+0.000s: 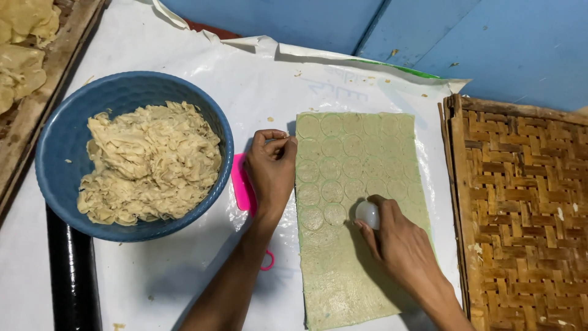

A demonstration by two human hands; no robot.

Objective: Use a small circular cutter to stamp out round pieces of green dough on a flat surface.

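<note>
Pressing: right hand (401,242) closed over small white round cutter (367,214), cutter mouth down on dough sheet (352,208), at end of fourth row of circles.
Right hand state: fingers wrapped narrow around cutter top; grip from above.
Left hand: (271,167) loosely curled, holding nothing visible; fingertips resting at left edge of sheet, near upper rows.
Dough sheet position: flat on white plastic sheet (184,270) covering worktop, between blue bowl (61,153) and woven bamboo tray (520,208); long axis running away from body.
Dough sheet marks: rows of cut circles across far half; near half uncut.
Handling, judged: thin, soft, limp, light; likely slightly tacky; likely to stretch or tear if lifted by one corner. Discs fragile; best lifted at edge with fingertips or slid under with flat tool.
Pink scraper (243,184): lying under left wrist, partly hidden.
Blue bowl contents: heap of pale dough trimmings (150,162), ragged strips.
Woven bamboo tray: just right of sheet, few crumbs only.
Far left: wooden tray (37,116) with more pale dough, cropped.
</note>
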